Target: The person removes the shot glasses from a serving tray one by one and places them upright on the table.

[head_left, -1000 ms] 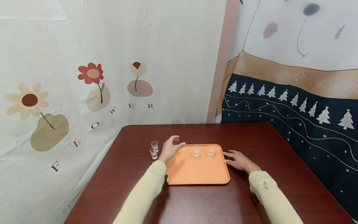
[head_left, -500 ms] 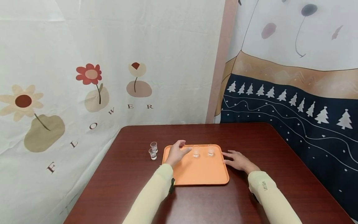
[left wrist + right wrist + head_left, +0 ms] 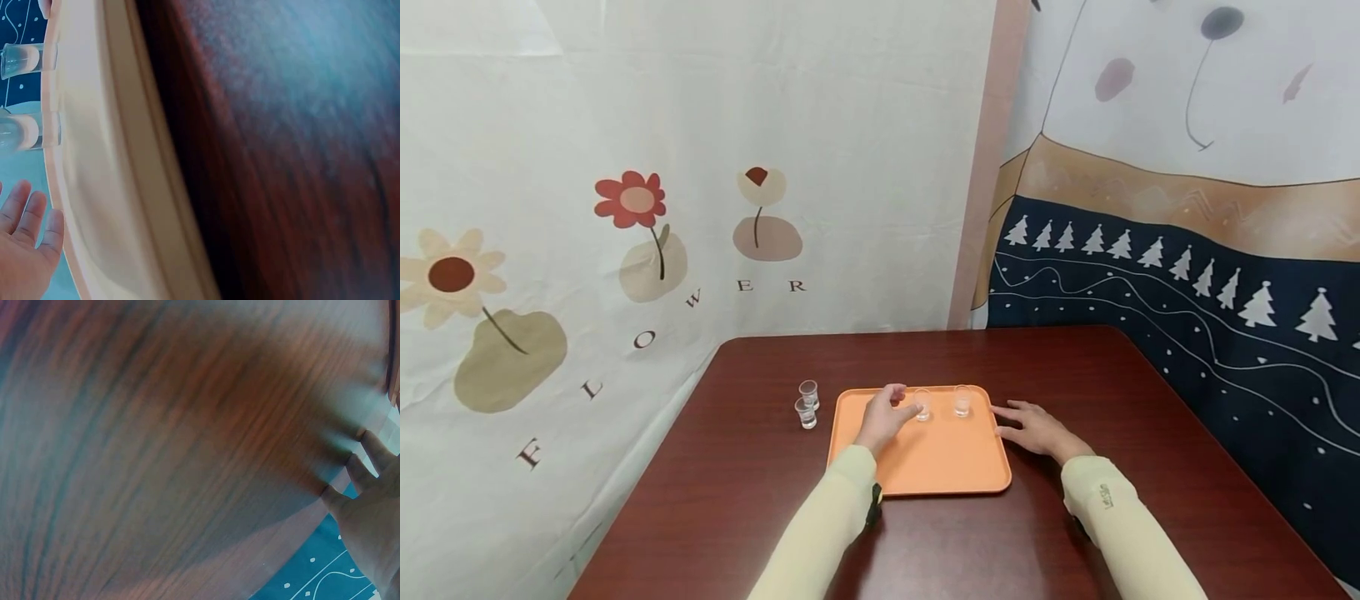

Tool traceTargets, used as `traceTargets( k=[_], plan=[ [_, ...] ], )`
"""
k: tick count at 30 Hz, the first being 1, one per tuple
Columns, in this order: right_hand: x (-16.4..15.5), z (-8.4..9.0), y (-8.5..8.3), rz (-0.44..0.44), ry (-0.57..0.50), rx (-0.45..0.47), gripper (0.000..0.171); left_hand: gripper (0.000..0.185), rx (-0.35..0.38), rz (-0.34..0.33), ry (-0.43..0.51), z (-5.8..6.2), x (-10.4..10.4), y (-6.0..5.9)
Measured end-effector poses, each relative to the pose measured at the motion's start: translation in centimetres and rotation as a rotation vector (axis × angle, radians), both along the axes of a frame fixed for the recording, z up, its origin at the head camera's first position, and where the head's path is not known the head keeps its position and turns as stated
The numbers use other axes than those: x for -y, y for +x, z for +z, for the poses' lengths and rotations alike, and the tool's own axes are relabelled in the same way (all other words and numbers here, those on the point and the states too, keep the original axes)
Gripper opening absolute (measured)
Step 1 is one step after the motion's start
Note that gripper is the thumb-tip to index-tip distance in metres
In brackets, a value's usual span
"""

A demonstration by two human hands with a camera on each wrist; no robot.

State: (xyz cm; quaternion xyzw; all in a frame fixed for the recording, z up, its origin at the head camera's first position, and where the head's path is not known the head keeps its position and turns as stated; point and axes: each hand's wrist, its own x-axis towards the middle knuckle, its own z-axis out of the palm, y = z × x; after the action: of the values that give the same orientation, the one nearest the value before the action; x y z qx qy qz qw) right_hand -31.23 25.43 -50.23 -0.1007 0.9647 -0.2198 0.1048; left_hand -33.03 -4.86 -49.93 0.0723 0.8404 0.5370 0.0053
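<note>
My left hand hovers over the orange tray, its thumb overlapping a small clear shot glass in the head view. In the left wrist view, the fingers are extended and stand apart from the nearer glass. A second shot glass stands upright to the right, near the tray's far edge. My right hand rests on the table with spread fingers, fingertips right at the tray's right rim. The right wrist view shows those fingers on the wood.
Two more shot glasses stand close together on the dark red-brown table, left of the tray. A pale flower-printed hanging rises behind the table, and a navy tree-patterned one along the right.
My left hand has moved right, from the tray's left edge to the left shot glass on it. The right hand stays by the tray's right rim. The head view has shifted slightly.
</note>
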Motion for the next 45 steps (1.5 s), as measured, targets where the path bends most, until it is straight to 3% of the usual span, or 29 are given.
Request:
traceTargets(
  k=[15, 23, 31, 45],
  plan=[
    [0.3, -0.1, 0.0, -0.004, -0.008, 0.001, 0.058, 0.049, 0.030, 0.014, -0.004, -0.4, -0.6, -0.1],
    [0.5, 0.1, 0.0, 0.005, -0.008, -0.004, 0.058, 0.044, -0.028, 0.016, -0.038, -0.5, -1.2, -0.3],
    [0.4, 0.1, 0.1, 0.010, -0.004, -0.007, 0.058, 0.039, -0.024, 0.026, -0.058, -0.7, -1.5, -0.5],
    [0.1, 0.1, 0.0, -0.010, 0.000, 0.006, 0.058, 0.028, -0.033, -0.021, -0.041, -0.4, -1.6, -0.3]
  ],
)
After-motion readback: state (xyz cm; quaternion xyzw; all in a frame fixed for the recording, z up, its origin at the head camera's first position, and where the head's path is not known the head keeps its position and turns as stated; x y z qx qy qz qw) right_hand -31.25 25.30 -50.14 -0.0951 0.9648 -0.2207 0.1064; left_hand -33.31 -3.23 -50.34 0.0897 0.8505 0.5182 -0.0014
